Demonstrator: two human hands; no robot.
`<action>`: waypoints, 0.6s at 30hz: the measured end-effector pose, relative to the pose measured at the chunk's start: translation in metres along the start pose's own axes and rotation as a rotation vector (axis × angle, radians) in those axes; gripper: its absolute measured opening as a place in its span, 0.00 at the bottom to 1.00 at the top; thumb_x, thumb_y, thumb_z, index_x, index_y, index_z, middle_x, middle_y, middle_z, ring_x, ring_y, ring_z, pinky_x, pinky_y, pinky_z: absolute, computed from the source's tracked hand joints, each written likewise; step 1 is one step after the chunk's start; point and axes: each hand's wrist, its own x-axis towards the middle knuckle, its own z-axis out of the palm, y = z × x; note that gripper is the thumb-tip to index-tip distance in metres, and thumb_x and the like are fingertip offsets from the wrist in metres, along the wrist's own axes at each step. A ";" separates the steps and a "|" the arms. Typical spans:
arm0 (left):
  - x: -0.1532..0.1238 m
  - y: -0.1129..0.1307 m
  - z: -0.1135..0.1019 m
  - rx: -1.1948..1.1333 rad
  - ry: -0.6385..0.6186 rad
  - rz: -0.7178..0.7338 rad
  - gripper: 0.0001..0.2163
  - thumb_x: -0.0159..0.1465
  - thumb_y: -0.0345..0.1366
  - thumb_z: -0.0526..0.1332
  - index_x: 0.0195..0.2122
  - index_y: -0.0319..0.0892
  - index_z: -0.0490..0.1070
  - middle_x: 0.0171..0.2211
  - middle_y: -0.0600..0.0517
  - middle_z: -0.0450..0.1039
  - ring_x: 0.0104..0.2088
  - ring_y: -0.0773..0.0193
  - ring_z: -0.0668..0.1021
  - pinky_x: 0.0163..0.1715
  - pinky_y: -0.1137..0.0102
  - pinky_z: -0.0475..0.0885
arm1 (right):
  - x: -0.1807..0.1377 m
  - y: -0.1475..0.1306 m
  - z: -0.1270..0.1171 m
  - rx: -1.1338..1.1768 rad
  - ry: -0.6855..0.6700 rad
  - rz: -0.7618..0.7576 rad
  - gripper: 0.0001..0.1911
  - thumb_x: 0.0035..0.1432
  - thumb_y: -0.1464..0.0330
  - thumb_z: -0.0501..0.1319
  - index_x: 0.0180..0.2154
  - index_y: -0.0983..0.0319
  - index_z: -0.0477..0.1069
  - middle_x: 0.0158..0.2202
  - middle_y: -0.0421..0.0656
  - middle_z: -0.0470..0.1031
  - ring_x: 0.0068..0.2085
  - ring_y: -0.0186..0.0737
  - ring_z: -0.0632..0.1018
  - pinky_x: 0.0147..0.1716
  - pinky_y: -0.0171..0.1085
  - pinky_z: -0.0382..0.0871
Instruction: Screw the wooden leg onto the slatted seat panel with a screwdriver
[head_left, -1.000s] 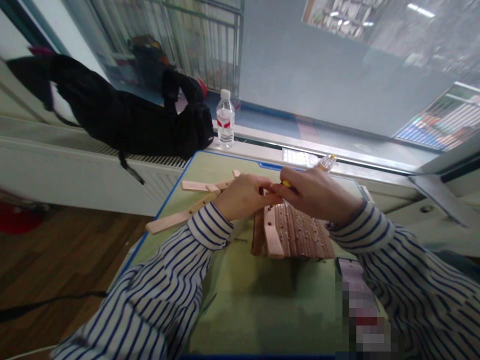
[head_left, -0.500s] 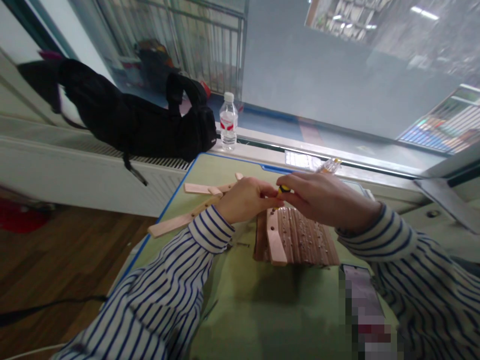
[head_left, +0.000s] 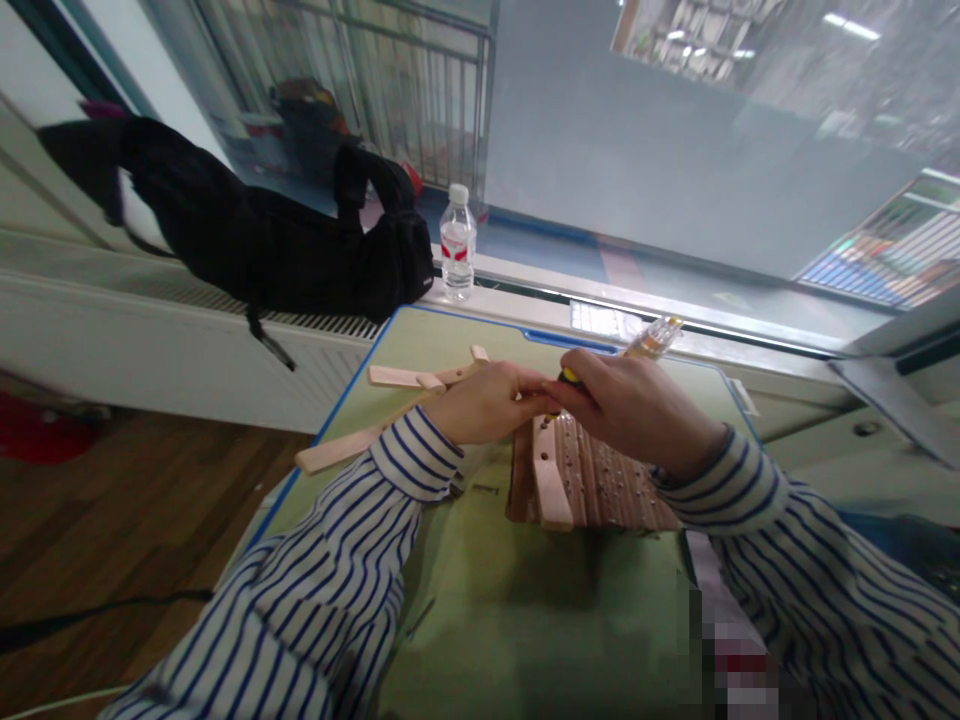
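My right hand [head_left: 626,405] is closed around the yellow-and-black handle of what looks like a screwdriver [head_left: 571,377]. My left hand [head_left: 499,400] pinches the tool lower down, its fingertips meeting those of the right. Beneath both hands, a bent pale wooden piece [head_left: 553,490] with dark holes or screw heads lies on a brown corrugated cardboard block [head_left: 619,480] studded with small points. The tool's lower end reaches the far end of that wooden piece; its tip is mostly hidden by fingers. Left of my left hand rest more joined wooden pieces [head_left: 337,450].
The green table [head_left: 480,620] has a blue edge. Small screws or nails [head_left: 420,618] lie on it. A phone [head_left: 724,600], partly pixelated, is under my right forearm. A water bottle [head_left: 457,245] and a black bag [head_left: 300,240] stand along the sill; a clear packet [head_left: 654,338] lies behind my right hand.
My right hand has turned and shifted slightly left and down around the handle, its forearm moving inward over the phone. The left hand stays nearly in place.
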 end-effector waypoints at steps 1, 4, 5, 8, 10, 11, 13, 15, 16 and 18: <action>0.000 0.001 0.000 0.014 0.007 -0.008 0.12 0.63 0.40 0.56 0.42 0.43 0.76 0.28 0.55 0.76 0.27 0.70 0.71 0.29 0.75 0.63 | 0.000 0.000 -0.001 0.004 0.000 0.002 0.18 0.65 0.58 0.44 0.34 0.63 0.63 0.23 0.39 0.66 0.22 0.31 0.60 0.22 0.35 0.46; -0.001 0.002 -0.003 0.066 0.016 -0.052 0.12 0.60 0.41 0.59 0.40 0.44 0.77 0.25 0.56 0.73 0.26 0.70 0.70 0.27 0.75 0.60 | 0.002 -0.002 -0.003 0.022 -0.010 0.019 0.18 0.65 0.57 0.44 0.34 0.63 0.63 0.23 0.39 0.65 0.22 0.30 0.60 0.22 0.35 0.46; -0.001 0.001 -0.005 0.080 0.014 -0.066 0.12 0.59 0.42 0.61 0.39 0.43 0.77 0.24 0.56 0.72 0.25 0.70 0.70 0.26 0.75 0.60 | 0.002 -0.003 -0.004 0.033 -0.019 0.022 0.18 0.65 0.57 0.44 0.34 0.63 0.63 0.23 0.39 0.65 0.22 0.30 0.59 0.22 0.35 0.46; -0.003 -0.003 -0.012 0.109 -0.001 -0.109 0.12 0.57 0.43 0.62 0.34 0.40 0.76 0.24 0.55 0.71 0.25 0.70 0.70 0.25 0.75 0.60 | 0.003 -0.003 -0.006 0.064 -0.057 0.000 0.16 0.64 0.57 0.45 0.34 0.62 0.61 0.22 0.37 0.63 0.22 0.30 0.58 0.22 0.34 0.45; -0.004 -0.006 -0.016 0.136 -0.035 -0.150 0.13 0.56 0.45 0.62 0.31 0.39 0.74 0.24 0.54 0.71 0.25 0.69 0.70 0.25 0.75 0.59 | 0.004 -0.002 -0.007 0.066 -0.073 -0.032 0.14 0.63 0.58 0.47 0.33 0.61 0.60 0.21 0.36 0.62 0.22 0.30 0.57 0.22 0.34 0.45; -0.004 -0.008 -0.017 0.159 -0.061 -0.172 0.13 0.55 0.46 0.63 0.30 0.39 0.73 0.24 0.54 0.71 0.25 0.69 0.69 0.24 0.74 0.59 | 0.005 -0.001 -0.008 0.062 -0.076 -0.045 0.13 0.63 0.58 0.48 0.33 0.61 0.60 0.21 0.36 0.61 0.22 0.30 0.57 0.22 0.34 0.45; -0.004 -0.012 -0.015 0.225 -0.120 -0.211 0.15 0.53 0.48 0.64 0.29 0.40 0.72 0.25 0.54 0.70 0.25 0.68 0.70 0.24 0.74 0.59 | 0.008 0.002 -0.008 0.069 -0.094 -0.071 0.11 0.62 0.60 0.50 0.32 0.60 0.60 0.22 0.36 0.61 0.23 0.29 0.57 0.23 0.35 0.45; -0.001 -0.016 -0.009 0.284 -0.162 -0.234 0.17 0.51 0.50 0.65 0.29 0.40 0.71 0.26 0.54 0.71 0.26 0.66 0.70 0.25 0.73 0.58 | 0.011 0.006 -0.009 0.094 -0.131 -0.093 0.11 0.61 0.61 0.50 0.30 0.60 0.60 0.23 0.36 0.63 0.23 0.29 0.58 0.23 0.35 0.46; 0.000 -0.018 -0.006 0.302 -0.175 -0.239 0.18 0.49 0.52 0.65 0.29 0.41 0.71 0.26 0.53 0.71 0.27 0.65 0.70 0.25 0.72 0.58 | 0.013 0.007 -0.009 0.108 -0.155 -0.105 0.10 0.61 0.62 0.50 0.30 0.61 0.60 0.24 0.37 0.64 0.24 0.29 0.59 0.24 0.35 0.47; 0.003 -0.021 0.001 0.313 -0.185 -0.269 0.20 0.47 0.54 0.66 0.29 0.42 0.70 0.26 0.53 0.71 0.26 0.64 0.70 0.24 0.72 0.57 | 0.016 0.010 -0.010 0.125 -0.199 -0.129 0.10 0.61 0.63 0.49 0.31 0.61 0.62 0.25 0.38 0.66 0.24 0.29 0.60 0.24 0.35 0.47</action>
